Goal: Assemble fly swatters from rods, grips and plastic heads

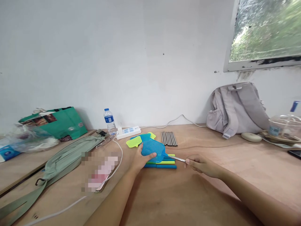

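Observation:
My left hand (146,157) is closed on the edge of a blue perforated fly swatter head (155,148), thumb lying on top. A silver metal rod (176,158) runs from the neck of that head toward the right. My right hand (199,164) pinches the rod's far end between thumb and fingers. Beneath the blue head lie several blue and yellow-green handle tubes (166,166), partly covered. Behind my left hand rest a yellow-green swatter head (134,142) and other blue and yellow-green ones, overlapping. Farther back, several metal rods (169,138) lie side by side in a row.
A water bottle (109,122) and a white power strip (128,132) stand by the wall. On the left are a phone (103,175) with a white cable, a grey-green strap bag (68,157) and a green bag (63,122). Rightward sit a grey backpack (237,108) and a plastic cup (284,127).

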`<action>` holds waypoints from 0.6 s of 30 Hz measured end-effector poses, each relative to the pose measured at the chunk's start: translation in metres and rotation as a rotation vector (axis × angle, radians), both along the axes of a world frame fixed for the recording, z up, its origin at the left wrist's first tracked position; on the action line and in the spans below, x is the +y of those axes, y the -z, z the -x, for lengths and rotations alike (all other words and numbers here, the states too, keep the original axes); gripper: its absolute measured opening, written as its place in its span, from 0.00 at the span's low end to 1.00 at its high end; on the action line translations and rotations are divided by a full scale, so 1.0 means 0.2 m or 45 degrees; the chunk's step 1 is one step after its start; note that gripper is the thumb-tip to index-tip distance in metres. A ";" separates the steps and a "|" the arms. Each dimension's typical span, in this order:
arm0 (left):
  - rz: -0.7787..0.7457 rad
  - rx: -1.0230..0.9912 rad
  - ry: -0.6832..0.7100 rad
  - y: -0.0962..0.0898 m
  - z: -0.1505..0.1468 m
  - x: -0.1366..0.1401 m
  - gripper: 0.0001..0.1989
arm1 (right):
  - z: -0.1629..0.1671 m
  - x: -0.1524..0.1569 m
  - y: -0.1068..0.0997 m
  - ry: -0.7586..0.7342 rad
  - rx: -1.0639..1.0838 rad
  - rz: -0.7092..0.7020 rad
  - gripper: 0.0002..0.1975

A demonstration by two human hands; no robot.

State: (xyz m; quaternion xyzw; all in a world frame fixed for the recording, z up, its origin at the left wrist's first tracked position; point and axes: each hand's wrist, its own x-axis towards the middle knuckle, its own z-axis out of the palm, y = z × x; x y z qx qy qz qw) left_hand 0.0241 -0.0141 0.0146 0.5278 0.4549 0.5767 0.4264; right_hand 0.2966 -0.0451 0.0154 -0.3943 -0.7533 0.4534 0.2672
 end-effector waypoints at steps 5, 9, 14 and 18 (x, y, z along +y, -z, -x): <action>-0.244 0.072 -0.034 0.01 0.04 0.03 0.23 | -0.04 0.04 0.03 0.222 0.341 0.118 0.20; -0.404 0.693 0.056 0.00 0.01 -0.04 0.11 | -0.07 0.08 0.03 0.410 0.771 0.155 0.16; -0.479 1.271 0.150 0.02 -0.09 -0.12 0.06 | -0.06 0.10 0.04 0.523 1.143 0.189 0.13; -0.515 1.422 0.208 0.03 -0.12 -0.13 0.07 | -0.04 0.10 0.04 0.566 1.166 0.207 0.14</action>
